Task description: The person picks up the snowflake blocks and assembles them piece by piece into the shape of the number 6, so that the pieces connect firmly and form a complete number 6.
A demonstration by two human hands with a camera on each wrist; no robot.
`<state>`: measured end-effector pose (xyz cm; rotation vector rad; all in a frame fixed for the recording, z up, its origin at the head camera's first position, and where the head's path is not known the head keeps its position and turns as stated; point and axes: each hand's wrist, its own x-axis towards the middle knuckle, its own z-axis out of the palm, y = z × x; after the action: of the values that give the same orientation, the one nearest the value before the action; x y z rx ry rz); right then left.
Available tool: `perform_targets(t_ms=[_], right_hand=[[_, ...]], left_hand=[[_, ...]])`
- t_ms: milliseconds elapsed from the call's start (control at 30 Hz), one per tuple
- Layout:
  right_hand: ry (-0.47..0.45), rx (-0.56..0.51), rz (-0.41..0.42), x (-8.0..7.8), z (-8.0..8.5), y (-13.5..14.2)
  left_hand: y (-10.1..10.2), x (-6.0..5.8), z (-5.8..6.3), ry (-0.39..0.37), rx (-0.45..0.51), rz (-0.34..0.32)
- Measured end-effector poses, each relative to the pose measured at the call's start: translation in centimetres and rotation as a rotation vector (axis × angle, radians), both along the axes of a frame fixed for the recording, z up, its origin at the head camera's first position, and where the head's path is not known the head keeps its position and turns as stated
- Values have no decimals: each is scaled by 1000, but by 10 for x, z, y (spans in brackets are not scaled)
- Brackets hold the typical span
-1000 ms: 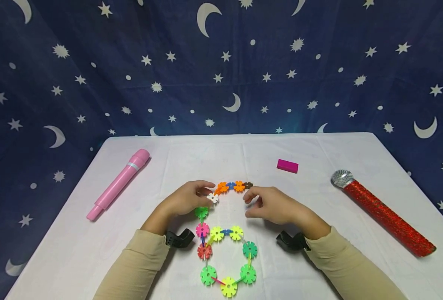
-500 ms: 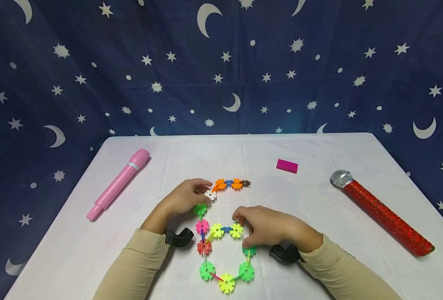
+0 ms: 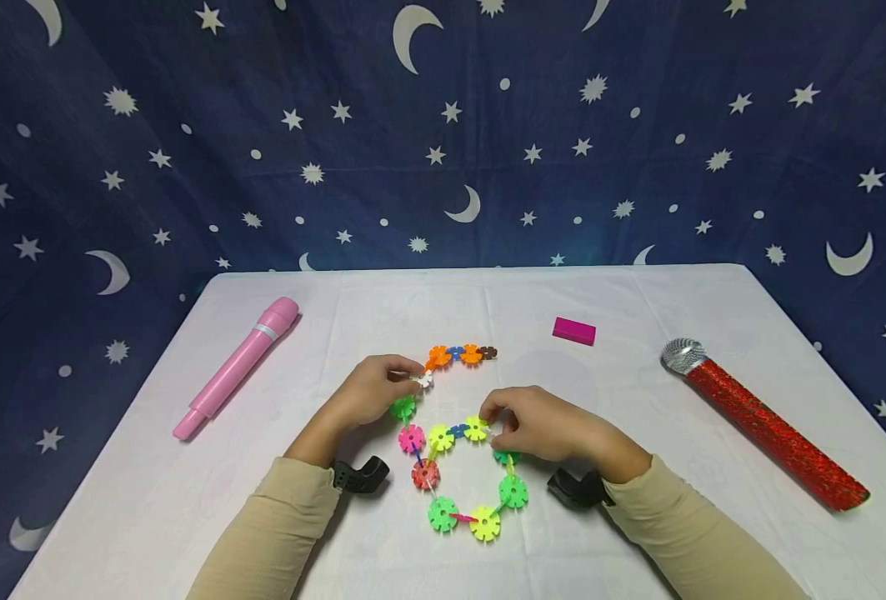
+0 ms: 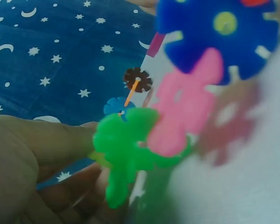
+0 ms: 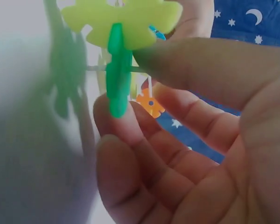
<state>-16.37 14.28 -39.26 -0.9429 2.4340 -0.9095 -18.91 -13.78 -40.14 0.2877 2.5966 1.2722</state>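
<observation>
A chain of interlocking plastic snowflake discs lies on the white table, bent into a shape like a 6 in the head view. My left hand pinches the chain's upper left part, at the white disc just above a green disc. At the upper right of the closed loop, my right hand pinches the chain between thumb and fingers around a green disc, below a yellow disc. Orange, blue and brown discs form the free upper end. The fingers partly hide the discs they hold.
A pink toy microphone lies at the left of the table. To the right is a red glittery microphone with a silver head. A small magenta block sits toward the back, before a dark blue star-patterned cloth.
My right hand has moved from near the brown end down to the loop and taken hold of it. The loop has shifted away from me and rightward; the upper end has slid slightly back.
</observation>
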Motion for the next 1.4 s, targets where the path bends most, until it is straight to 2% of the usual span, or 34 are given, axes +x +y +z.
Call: perform_targets(t_ms=[67, 267, 600, 900, 1133, 1400], right_hand=[[3, -14, -15, -1, -1, 2], [-3, -25, -42, -3, -1, 5], [-20, -8, -48, -4, 0, 8], [28, -14, -85, -6, -3, 4], [26, -23, -96, -7, -5, 5], [23, -40, -98, -9, -6, 6]], left_hand=[[2, 0, -1, 17, -4, 7], [6, 0, -4, 53, -5, -26], [-2, 0, 0, 27, 11, -64], [1, 1, -4, 118, -12, 12], [6, 1, -8, 200, 8, 33], [12, 0, -13, 209, 38, 62]])
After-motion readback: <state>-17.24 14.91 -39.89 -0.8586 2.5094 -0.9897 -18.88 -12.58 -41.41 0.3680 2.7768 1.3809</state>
